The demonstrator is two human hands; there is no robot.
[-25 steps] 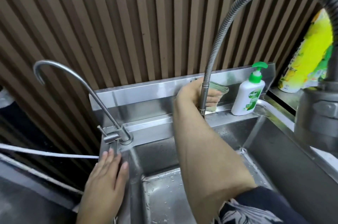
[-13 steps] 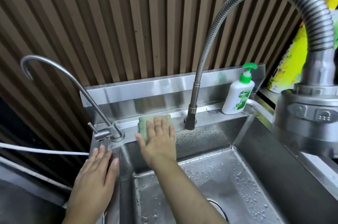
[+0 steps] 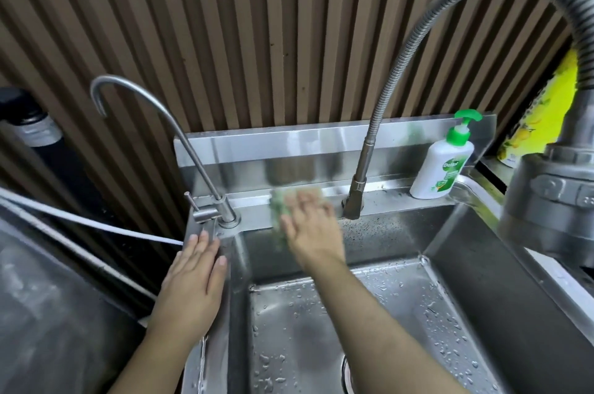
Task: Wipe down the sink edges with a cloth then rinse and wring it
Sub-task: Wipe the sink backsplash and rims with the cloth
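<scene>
Fingers (image 3: 305,202) of the right hand (image 3: 313,233) lie straight, pressing the cloth (image 3: 277,210) on the sink (image 3: 401,196) edge at twelve o'clock. Left hand (image 3: 193,281) rests flat at nine o'clock.

**Legible markings at the sink**

One readable word only: "Dettol", in pale letters across the green emblem on the label (image 3: 448,171) of the white pump bottle (image 3: 426,183) with green pump, standing at the far right end of the sink ledge (image 3: 379,200), against the steel backsplash (image 3: 289,142). Below the brand word, smaller lines of print and a small round badge, too fine to read. On the yellow package (image 3: 543,110) further right, beyond the sink corner, lemon pictures and blurred print, not legible. On the spray head (image 3: 546,197) at near right, raised marks cut by the frame edge, unreadable.
</scene>
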